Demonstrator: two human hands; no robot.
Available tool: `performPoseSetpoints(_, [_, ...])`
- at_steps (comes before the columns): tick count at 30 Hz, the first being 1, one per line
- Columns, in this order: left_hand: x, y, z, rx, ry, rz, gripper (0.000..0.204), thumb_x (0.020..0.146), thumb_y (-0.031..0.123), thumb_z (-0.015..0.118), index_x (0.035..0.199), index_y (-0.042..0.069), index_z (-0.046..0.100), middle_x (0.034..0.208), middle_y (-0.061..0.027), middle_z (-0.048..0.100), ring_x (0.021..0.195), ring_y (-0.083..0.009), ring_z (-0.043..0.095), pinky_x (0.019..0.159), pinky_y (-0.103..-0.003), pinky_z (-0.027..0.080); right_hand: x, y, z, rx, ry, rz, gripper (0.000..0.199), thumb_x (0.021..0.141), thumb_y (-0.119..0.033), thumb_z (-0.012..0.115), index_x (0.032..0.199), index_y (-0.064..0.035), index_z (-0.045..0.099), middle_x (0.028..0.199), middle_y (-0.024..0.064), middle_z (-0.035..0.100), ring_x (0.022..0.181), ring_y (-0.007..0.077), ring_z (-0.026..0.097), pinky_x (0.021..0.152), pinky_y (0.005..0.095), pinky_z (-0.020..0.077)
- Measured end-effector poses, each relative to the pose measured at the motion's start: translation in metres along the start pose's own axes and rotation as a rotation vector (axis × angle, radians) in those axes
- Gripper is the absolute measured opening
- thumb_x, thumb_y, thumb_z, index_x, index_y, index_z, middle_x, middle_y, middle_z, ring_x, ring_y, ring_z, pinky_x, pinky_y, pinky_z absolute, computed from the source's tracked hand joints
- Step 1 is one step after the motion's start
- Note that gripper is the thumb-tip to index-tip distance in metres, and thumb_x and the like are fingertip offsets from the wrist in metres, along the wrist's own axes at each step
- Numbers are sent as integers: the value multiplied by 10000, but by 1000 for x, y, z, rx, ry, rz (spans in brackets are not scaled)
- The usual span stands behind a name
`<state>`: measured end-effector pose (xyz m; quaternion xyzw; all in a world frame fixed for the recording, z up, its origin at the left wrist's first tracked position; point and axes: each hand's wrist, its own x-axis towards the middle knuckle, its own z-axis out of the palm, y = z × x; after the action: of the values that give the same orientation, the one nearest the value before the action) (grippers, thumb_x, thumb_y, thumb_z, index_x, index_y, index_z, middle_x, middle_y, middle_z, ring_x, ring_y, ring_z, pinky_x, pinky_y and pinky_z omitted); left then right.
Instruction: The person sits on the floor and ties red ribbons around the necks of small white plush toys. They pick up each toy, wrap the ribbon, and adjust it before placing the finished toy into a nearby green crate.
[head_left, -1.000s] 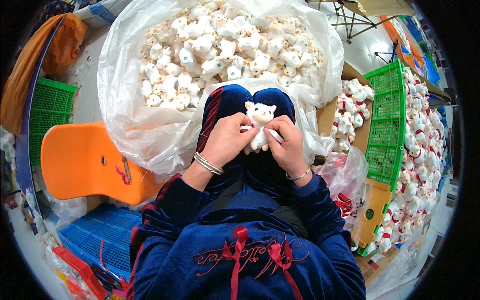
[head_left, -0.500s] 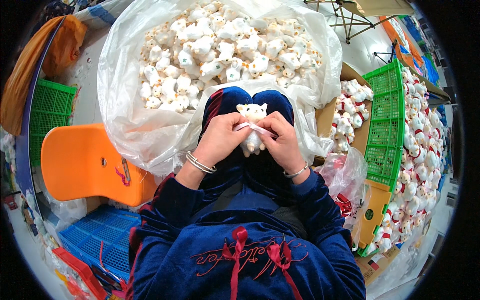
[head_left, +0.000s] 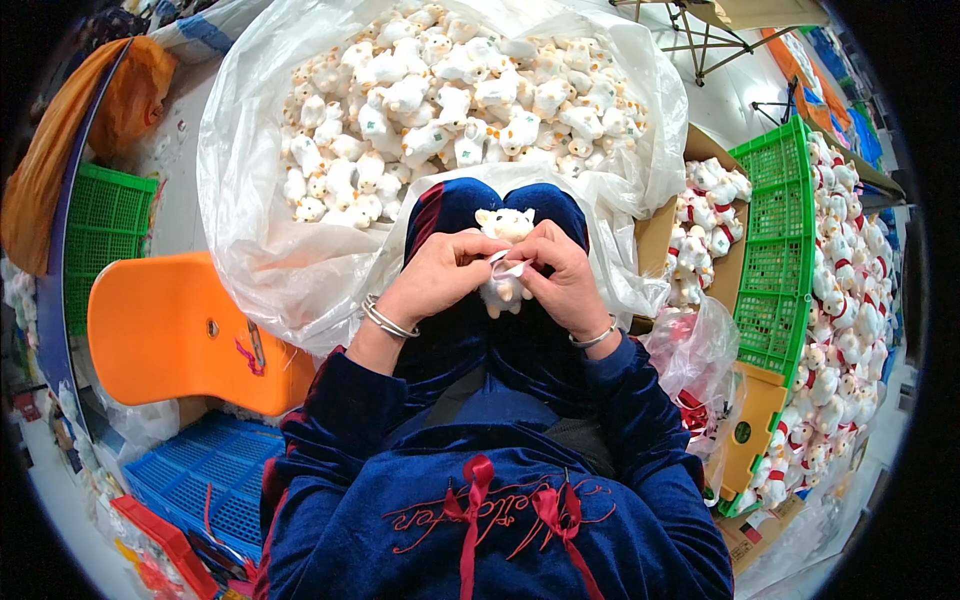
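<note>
From afar, I pinch a pale ribbon with left hand and right hand, a plush toy between them, though a loosened grip could let the ribbon slip.

Sm. wht plush animal, two ears up, dark eye visible, stubby feet at the bottom; upright-ish, belly twd the person, by the knees. Pale pinkish ribbon lies across its front below the head, pinched from both sides, ends short & loose; can't tell if knotted.
</note>
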<state>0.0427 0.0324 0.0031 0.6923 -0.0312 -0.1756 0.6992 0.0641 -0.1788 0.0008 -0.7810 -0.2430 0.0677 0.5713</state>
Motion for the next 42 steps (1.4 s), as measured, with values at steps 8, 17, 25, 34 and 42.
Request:
performPoseSetpoints(8, [0, 2, 19, 96, 180, -43, 178, 907, 142, 745, 976, -20, 721, 872, -47, 692, 773, -93, 630, 701, -257, 520, -3, -9, 5, 75, 47, -18, 156, 961, -36, 625, 1070, -17, 735, 936, 82, 660, 831, 155, 630, 716, 272, 500])
performPoseSetpoints(17, [-1, 0, 35, 203, 282, 83, 130, 915, 114, 734, 992, 10, 720, 890, -13, 630, 764, -87, 593, 703, -251, 493, 0, -3, -8, 366, 55, 206, 163, 1010, -33, 575, 1110, 7, 697, 906, 17, 676, 791, 81, 620, 724, 241, 507])
performPoseSetpoints(25, [-2, 8, 32, 154, 279, 72, 131, 874, 53, 701, 991, 2, 728, 895, -19, 650, 789, -89, 617, 725, -251, 505, 16, -23, -18, 188, 33, 159, 121, 936, -79, 718, 1017, 2, 683, 871, 30, 633, 764, 93, 612, 679, 252, 509])
performPoseSetpoints(34, [-1, 5, 28, 80, 241, -7, 163, 898, 80, 721, 1044, 11, 738, 886, -4, 689, 798, -62, 608, 727, -234, 502, 18, -26, -16, -306, -89, -10, 120, 890, -102, 727, 911, -11, 651, 816, 85, 619, 729, 226, 657, 663, 336, 528])
performPoseSetpoints(42, [-4, 18, 32, -78, 233, -125, 144, 912, 103, 734, 1020, 13, 706, 864, -6, 692, 784, -59, 628, 685, -243, 520, 15, -19, -12, 144, 121, 278, 79, 906, -70, 688, 932, -17, 636, 795, 89, 652, 674, 164, 643, 622, 310, 510])
